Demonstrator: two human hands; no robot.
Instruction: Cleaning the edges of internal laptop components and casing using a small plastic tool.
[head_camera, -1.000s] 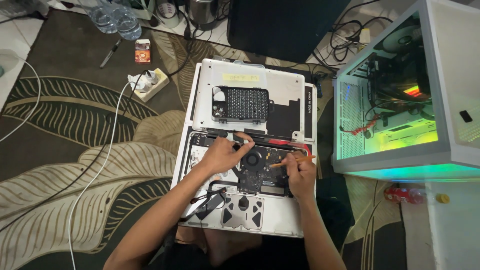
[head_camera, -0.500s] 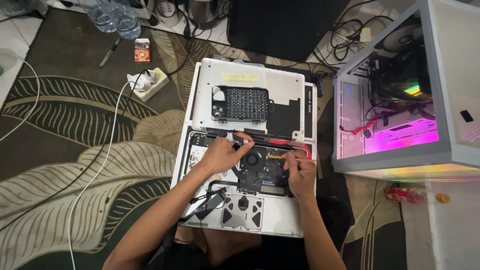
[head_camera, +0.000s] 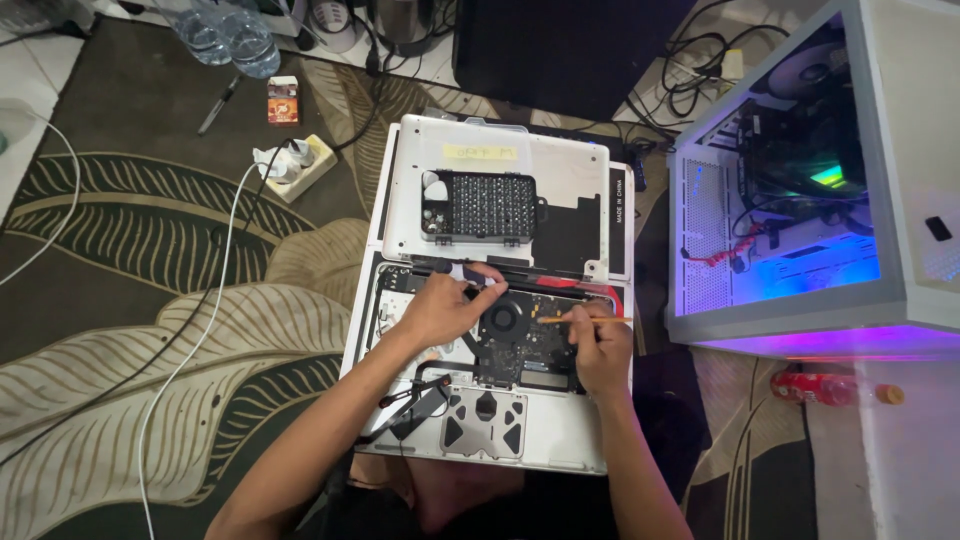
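A black case of screwdriver bits (head_camera: 482, 205) rests on a detached white laptop cover (head_camera: 560, 170) just beyond the grip. Further left lie a white power strip (head_camera: 297, 165), a white cable (head_camera: 190, 350) and clear plastic bottles (head_camera: 228, 35) on the leaf-patterned carpet (head_camera: 150, 300). To the right glows a white computer case (head_camera: 810, 180), a red bottle (head_camera: 830, 387) beside it.

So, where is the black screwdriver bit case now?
In the head view, the black screwdriver bit case lies on the removed white laptop cover, just beyond the left hand.
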